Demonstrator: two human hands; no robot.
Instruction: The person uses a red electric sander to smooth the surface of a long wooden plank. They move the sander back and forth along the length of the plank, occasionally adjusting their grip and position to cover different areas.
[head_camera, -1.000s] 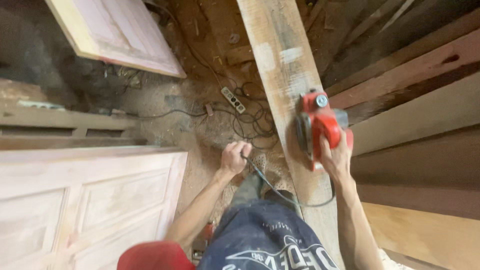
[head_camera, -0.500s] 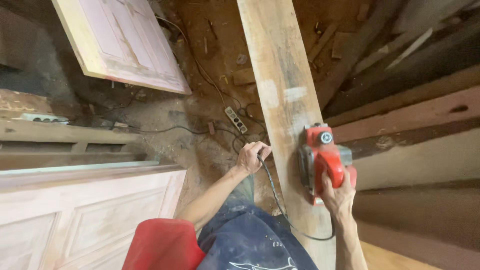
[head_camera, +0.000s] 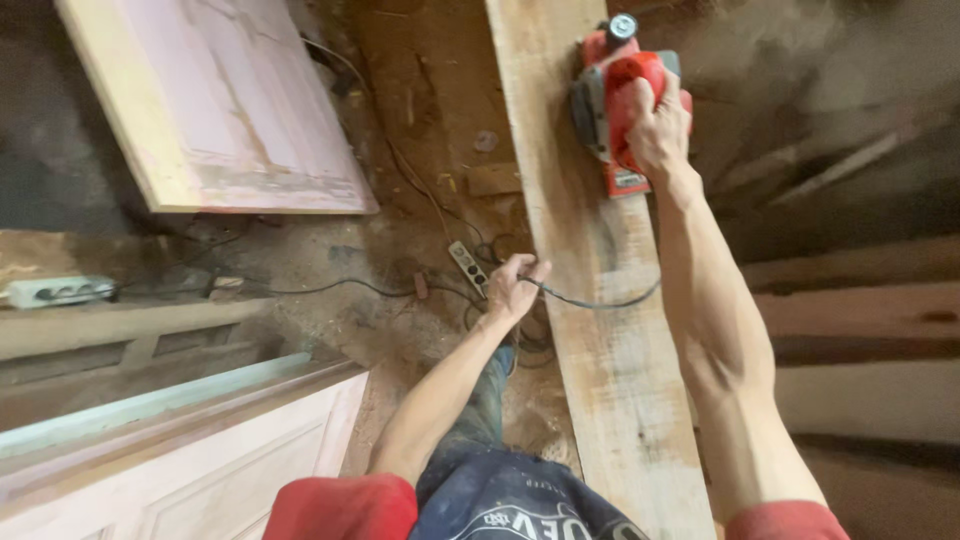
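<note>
- The red electric hand planer (head_camera: 620, 95) sits on the far part of the long pale wooden plank (head_camera: 590, 300), which lies across the sawdust-strewn floor (head_camera: 420, 130).
- Our right hand (head_camera: 655, 125) is closed around the planer's handle, arm stretched out.
- Our left hand (head_camera: 515, 285) pinches the thin black power cord (head_camera: 590, 300), lifting it just beside the plank's edge.
- We judge a planing pass is under way; the next move calls for steady pressure and a clear cord.
- A white power strip (head_camera: 468, 266) lies near the left hand; a pale panelled door (head_camera: 220, 110) lies farther off.
</note>
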